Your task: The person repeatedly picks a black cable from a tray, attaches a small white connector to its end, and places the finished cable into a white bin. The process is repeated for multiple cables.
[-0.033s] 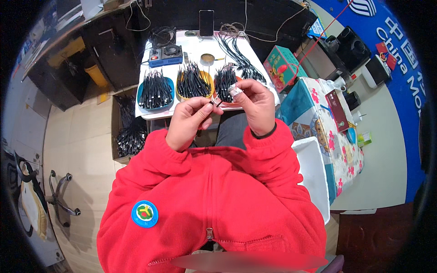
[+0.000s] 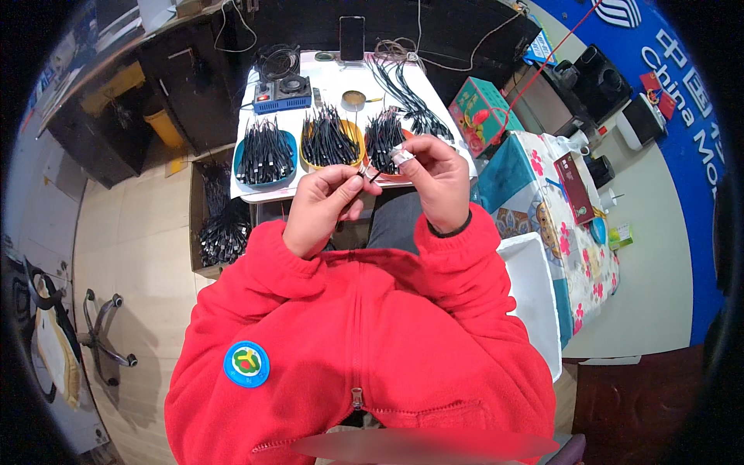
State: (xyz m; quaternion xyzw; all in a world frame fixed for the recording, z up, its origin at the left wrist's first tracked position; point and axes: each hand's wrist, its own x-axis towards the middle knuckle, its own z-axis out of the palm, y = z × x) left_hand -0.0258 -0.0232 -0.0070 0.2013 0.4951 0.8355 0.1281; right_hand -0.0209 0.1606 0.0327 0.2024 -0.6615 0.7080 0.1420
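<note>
My left hand (image 2: 329,198) is closed in a pinch on a short black cable (image 2: 375,177), whose end sticks out to the right near the table's front edge. Level with it, a little to the right, my right hand (image 2: 438,178) has thumb and index finger drawn together. White crinkled material (image 2: 401,155) shows at those fingertips; whether it is wrapped round them or held is unclear. Just beyond the hands, bundles of black cables stand in a blue bin (image 2: 242,174), a yellow bin (image 2: 359,138) and an orange-red bin (image 2: 405,134).
On the white table (image 2: 333,85) are a blue soldering unit (image 2: 283,96), a round tin (image 2: 353,101), a propped phone (image 2: 352,39) and loose black cables (image 2: 411,97). A box of cables (image 2: 221,232) stands on the floor at left. To the right are a white foam box (image 2: 535,287) and a flowered tablecloth (image 2: 570,256).
</note>
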